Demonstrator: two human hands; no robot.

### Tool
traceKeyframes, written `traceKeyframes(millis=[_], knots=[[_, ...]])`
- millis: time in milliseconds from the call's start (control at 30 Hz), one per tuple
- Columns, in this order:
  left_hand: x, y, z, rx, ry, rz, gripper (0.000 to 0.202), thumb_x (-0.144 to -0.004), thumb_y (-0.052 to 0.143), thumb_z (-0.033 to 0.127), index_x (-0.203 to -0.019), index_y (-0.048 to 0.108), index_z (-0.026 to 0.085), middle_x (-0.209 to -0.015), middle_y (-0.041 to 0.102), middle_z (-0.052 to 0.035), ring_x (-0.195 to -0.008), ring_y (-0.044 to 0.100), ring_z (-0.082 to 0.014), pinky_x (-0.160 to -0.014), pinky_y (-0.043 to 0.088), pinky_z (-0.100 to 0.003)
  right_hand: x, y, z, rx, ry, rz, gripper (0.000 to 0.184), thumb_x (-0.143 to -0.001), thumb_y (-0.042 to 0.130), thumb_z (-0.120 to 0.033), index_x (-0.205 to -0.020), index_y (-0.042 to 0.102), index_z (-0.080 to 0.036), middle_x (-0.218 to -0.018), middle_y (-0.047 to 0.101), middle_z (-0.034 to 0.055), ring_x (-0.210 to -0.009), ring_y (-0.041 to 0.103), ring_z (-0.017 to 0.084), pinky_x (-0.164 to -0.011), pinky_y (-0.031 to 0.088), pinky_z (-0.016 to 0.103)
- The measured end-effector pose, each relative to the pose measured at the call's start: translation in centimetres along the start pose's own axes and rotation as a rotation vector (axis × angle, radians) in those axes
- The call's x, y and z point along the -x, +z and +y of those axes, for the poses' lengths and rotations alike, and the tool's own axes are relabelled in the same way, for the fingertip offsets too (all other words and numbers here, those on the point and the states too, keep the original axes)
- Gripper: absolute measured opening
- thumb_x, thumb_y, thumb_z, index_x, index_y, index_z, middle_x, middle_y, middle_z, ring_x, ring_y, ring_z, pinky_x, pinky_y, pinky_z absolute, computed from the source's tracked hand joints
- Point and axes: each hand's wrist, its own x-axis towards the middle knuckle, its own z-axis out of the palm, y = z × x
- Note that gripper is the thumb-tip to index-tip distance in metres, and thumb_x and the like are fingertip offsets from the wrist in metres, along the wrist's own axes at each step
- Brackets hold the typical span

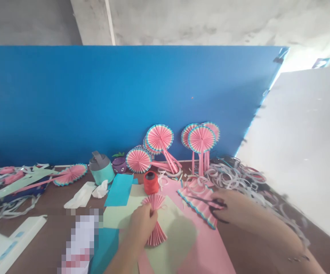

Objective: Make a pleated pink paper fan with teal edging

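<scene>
My left hand (142,224) pinches a pleated pink paper fan (157,236) around its narrow middle, so the folds spread above and below the fingers like a bow. My right hand (232,207) is closed around black-handled scissors (203,200), whose blades point left. Below the scissors lies a loosely pleated pink paper strip (197,207) with a blue and white edge. A red spool of thread (151,186) stands just beyond the fan. Under both hands are light green paper (170,228) and pink paper (210,251) sheets.
Round pink paper fans (201,139) on long handles lean against the blue partition (125,95). A teal-grey cup (101,169), a small purple pot (119,165) and blue paper (119,190) stand or lie left of centre. Curled paper strips (233,177) heap up on the right.
</scene>
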Motion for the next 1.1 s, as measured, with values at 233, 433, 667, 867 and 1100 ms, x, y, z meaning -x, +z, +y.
traceKeyframes(millis=[233,433,667,867,1100], knots=[[-0.4,0.3,-1.6,0.070,0.085,-0.006,0.025,-0.084,0.042,0.016,-0.061,0.049,0.019,-0.063,0.059,-0.0005,-0.065,0.055,-0.0140,-0.056,0.026,-0.024,-1.9,4.4,-2.9,-0.198,-0.219,-0.140,0.003,-0.062,0.053,-0.017,-0.064,0.053,-0.018,-0.067,0.053,-0.0016,-0.060,0.046,0.011,-0.051,0.024,0.023],[0.0,-0.4,-1.8,0.113,-0.052,0.037,0.024,-0.083,0.049,0.044,-0.075,0.052,0.021,-0.070,0.063,-0.0004,-0.067,0.058,-0.0167,-0.056,0.029,-0.025,-2.3,5.9,-2.4,-0.213,-0.223,-0.189,0.004,-0.059,0.051,-0.015,-0.061,0.050,-0.018,-0.062,0.048,-0.0030,-0.058,0.041,0.010,-0.049,0.019,0.025],[0.9,-0.5,0.0,0.061,-0.097,-0.065,0.023,-0.070,0.062,0.041,-0.070,0.052,0.021,-0.071,0.064,-0.0005,-0.070,0.059,-0.0181,-0.055,0.028,-0.026,-2.7,6.2,-1.7,-0.197,-0.249,-0.227,0.005,-0.058,0.051,-0.014,-0.061,0.050,-0.018,-0.062,0.047,-0.0024,-0.059,0.040,0.011,-0.051,0.020,0.025],[0.6,0.5,0.6,-0.030,-0.082,-0.012,0.005,-0.073,0.053,0.022,-0.070,0.051,0.021,-0.070,0.063,-0.0009,-0.068,0.059,-0.0171,-0.054,0.026,-0.027,-2.7,6.1,-1.8,-0.196,-0.243,-0.240,0.005,-0.059,0.052,-0.015,-0.062,0.050,-0.018,-0.064,0.048,-0.0021,-0.061,0.042,0.011,-0.051,0.022,0.024],[0.8,0.0,1.0,-0.082,-0.075,-0.023,0.014,-0.083,0.047,0.019,-0.073,0.055,0.020,-0.071,0.067,-0.0041,-0.071,0.062,-0.0182,-0.056,0.025,-0.028,-2.2,5.8,-1.6,-0.192,-0.235,-0.238,0.004,-0.058,0.050,-0.015,-0.061,0.049,-0.018,-0.064,0.049,-0.0024,-0.060,0.043,0.011,-0.050,0.022,0.024]])
